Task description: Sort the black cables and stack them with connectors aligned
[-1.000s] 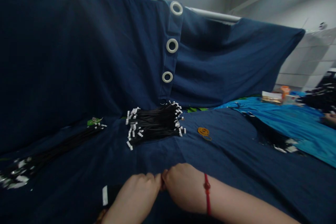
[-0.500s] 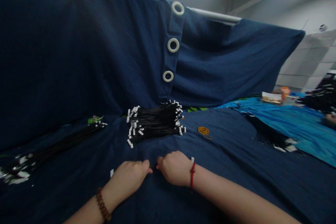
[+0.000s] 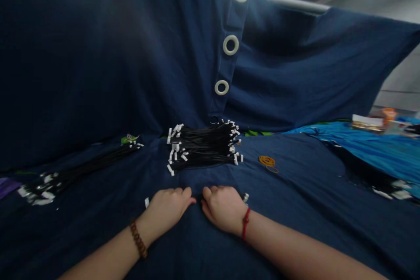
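Note:
My left hand, with a brown bead bracelet at the wrist, is closed around a black cable. Only a white connector pokes out on that hand's left side. Close by, my right hand, wearing a red cord, grips the same dark cable; its white connector end shows beyond the wrist. Between the fists a short dark stretch is barely visible against the cloth, so I cannot tell whether it is one cable or several. Just beyond lies a wide bundle of black cables with white connectors at both ends.
Another bunch of black cables lies at the left. Orange rubber bands rest right of the middle bundle. Blue fabric with more dark cables covers the far right. A dark blue curtain with white rings rises behind the cloth-covered table.
The view has swung left and slightly down, so the scene sits further right. Both hands keep their closed grip near each other, slightly higher in the picture.

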Available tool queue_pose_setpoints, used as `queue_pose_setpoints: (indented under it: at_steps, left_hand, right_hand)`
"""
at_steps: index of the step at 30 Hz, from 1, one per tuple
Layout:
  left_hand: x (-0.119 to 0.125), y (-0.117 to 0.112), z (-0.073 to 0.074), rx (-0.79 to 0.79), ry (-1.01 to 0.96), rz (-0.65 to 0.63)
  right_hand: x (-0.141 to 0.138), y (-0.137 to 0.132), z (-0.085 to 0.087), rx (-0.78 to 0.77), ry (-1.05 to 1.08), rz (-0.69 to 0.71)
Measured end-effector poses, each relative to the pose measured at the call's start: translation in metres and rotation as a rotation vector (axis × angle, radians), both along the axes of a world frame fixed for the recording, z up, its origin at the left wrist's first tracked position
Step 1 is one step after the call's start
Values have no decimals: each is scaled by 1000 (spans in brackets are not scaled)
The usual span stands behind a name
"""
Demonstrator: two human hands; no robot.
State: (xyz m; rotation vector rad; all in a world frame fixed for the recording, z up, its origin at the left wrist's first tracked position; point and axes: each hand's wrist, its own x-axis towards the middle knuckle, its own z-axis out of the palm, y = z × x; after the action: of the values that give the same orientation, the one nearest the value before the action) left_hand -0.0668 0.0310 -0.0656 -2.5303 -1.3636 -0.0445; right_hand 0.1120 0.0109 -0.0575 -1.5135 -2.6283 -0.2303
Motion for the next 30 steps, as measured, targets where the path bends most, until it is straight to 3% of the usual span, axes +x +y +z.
queue_pose_setpoints:
  at_steps: [6,12,30]
  left_hand:
    - [-6,4,8,110,20,-33]
    - [-24,16,11,170,-4,15]
    - [-32,24,2,87,-9,114]
  right_hand:
    - [3,4,-5,-42,1,0]
    - [6,7,-4,-61,2,12]
    - [6,8,-4,-95,5,5]
